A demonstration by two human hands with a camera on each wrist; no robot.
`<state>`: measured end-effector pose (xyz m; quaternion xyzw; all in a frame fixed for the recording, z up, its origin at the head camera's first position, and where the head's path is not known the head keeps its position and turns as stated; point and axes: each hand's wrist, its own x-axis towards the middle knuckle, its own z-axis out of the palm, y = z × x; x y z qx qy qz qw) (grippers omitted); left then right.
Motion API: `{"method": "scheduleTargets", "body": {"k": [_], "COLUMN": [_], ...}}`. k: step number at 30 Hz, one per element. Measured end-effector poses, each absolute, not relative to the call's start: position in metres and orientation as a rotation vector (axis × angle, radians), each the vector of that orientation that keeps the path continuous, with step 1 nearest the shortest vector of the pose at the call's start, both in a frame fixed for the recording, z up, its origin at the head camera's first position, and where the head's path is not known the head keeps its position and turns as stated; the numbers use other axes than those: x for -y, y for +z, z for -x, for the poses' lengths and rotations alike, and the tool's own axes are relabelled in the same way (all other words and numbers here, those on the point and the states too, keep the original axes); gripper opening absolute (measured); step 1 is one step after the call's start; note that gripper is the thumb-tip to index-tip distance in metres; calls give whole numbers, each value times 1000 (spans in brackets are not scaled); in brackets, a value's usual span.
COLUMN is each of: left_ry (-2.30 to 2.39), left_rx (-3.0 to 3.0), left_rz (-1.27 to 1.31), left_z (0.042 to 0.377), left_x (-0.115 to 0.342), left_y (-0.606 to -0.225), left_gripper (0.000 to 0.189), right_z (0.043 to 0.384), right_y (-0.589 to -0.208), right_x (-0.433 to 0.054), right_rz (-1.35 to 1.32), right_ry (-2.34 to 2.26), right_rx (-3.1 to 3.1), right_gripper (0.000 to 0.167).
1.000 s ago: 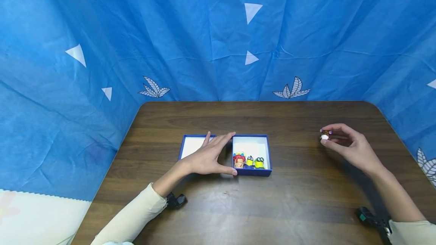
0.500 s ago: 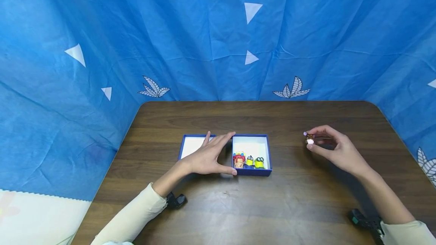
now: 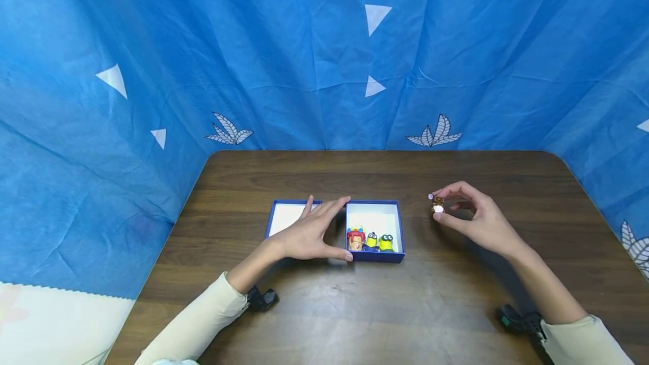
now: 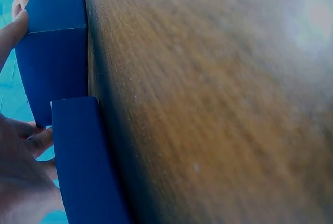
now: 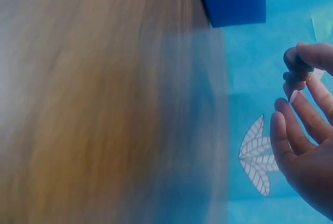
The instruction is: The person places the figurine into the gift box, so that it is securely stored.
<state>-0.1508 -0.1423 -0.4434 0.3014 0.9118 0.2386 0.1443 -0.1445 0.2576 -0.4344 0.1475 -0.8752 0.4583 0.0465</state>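
In the head view my left hand (image 3: 309,235) spans the left side of a blue box (image 3: 377,257) with a white inside. Its thumb is at the near corner and its index finger at the far corner, holding the box between them. Inside, a red-and-tan figurine (image 3: 356,238) and two yellow Minion figurines stand in a row along the near wall. My right hand (image 3: 479,216) pinches a small brown-and-white figurine (image 3: 438,205) between thumb and fingertips, above the table to the right of the box. Only its dark outline shows in the right wrist view.
A second shallow blue-rimmed tray or lid (image 3: 286,216), white inside, lies left of the box, partly under my left hand. The brown wooden table (image 3: 385,308) ends at a blue patterned curtain (image 3: 314,55) at the back and sides.
My right hand has moved left across the table with the brown-and-white figurine, closer to the box. My left hand, the box and the figurines inside have stayed in place.
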Motion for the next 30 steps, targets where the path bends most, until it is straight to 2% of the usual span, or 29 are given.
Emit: {"method": "scheduleTargets", "body": {"k": [15, 30], "left_ry": [686, 693], "left_rx": [-2612, -2606], "left_rz": [-868, -858], "left_z": [150, 151], "left_x": [143, 142], "left_y": [-441, -441], "left_gripper": [124, 124], "right_z": [158, 164], "right_y": [-430, -434], "right_x": [-218, -188], "right_rz": [-636, -778], "right_ry": [1411, 1378], "right_rx": [2714, 2745], "right_gripper": [34, 38]}}
